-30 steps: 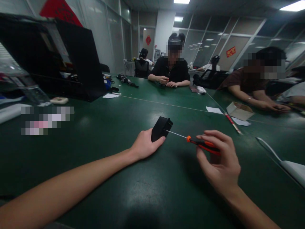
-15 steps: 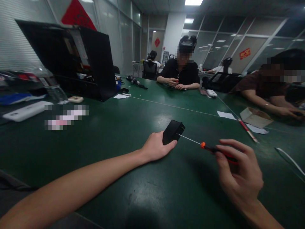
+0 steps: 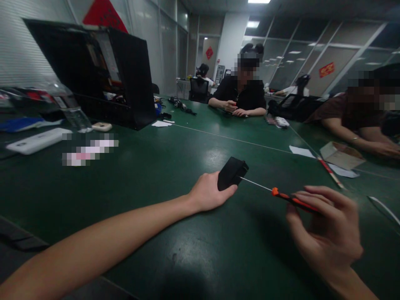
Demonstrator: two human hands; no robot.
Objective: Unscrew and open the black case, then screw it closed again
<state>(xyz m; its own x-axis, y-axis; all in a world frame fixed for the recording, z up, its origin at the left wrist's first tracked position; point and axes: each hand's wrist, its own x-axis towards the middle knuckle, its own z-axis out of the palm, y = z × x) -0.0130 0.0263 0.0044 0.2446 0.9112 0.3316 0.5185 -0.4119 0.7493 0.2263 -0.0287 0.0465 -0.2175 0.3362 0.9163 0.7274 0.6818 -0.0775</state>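
Note:
My left hand (image 3: pixel 208 192) is closed around a small black box-shaped device (image 3: pixel 230 171), holding it on the green tabletop near the middle of the view. Its far-side fingers are hidden behind the device. A screwdriver (image 3: pixel 283 195) with an orange and black handle points left, its thin shaft reaching the device's right side. The tip cannot be told apart from the dark surface there. At the handle's rear is my right hand (image 3: pixel 329 223), fingers curved over the grip and the thumb below, a little away from it.
To the left stand a black computer case (image 3: pixel 137 83), a plastic bottle (image 3: pixel 73 108) and a white power bank (image 3: pixel 39 141). A cardboard box (image 3: pixel 342 155) lies at right beside a red-and-white stick (image 3: pixel 331 173). Other people sit across and at the right of the table (image 3: pixel 150 166).
The whole view has shifted slightly. My right hand has opened its thumb a little from the handle, and more orange of the screwdriver's handle shows. My left hand keeps its grip on the device.

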